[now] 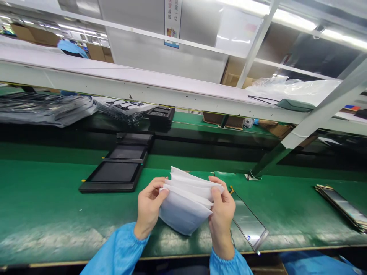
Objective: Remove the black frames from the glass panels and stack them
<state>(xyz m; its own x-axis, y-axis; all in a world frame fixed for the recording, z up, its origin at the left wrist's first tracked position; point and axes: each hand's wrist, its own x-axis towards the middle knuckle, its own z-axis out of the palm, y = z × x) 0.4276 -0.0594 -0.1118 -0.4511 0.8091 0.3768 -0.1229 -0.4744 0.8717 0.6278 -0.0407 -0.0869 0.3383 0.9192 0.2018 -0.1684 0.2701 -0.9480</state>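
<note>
Between my hands is a bundle of thin, soft white sheets (185, 210), held above the front of the green bench and fanned apart at the top. I cannot tell whether they are flat sheets or sleeves. My left hand (150, 206) pinches the bundle's left edge, thumb in front. On the right edge, my right hand (222, 212) grips with its thumb over the front and fingers behind. Just right of that hand, a glass touch panel (249, 221) with an orange flex tail lies on the bench, partly hidden by the hand.
Black framed screens (113, 173) lie in a row at left. A stack of panels (342, 208) sits at far right. A slanted post (306, 118) stands on the green bench (43, 214), beneath a white shelf (137, 82). Plastic-wrapped trays (43, 109) are behind.
</note>
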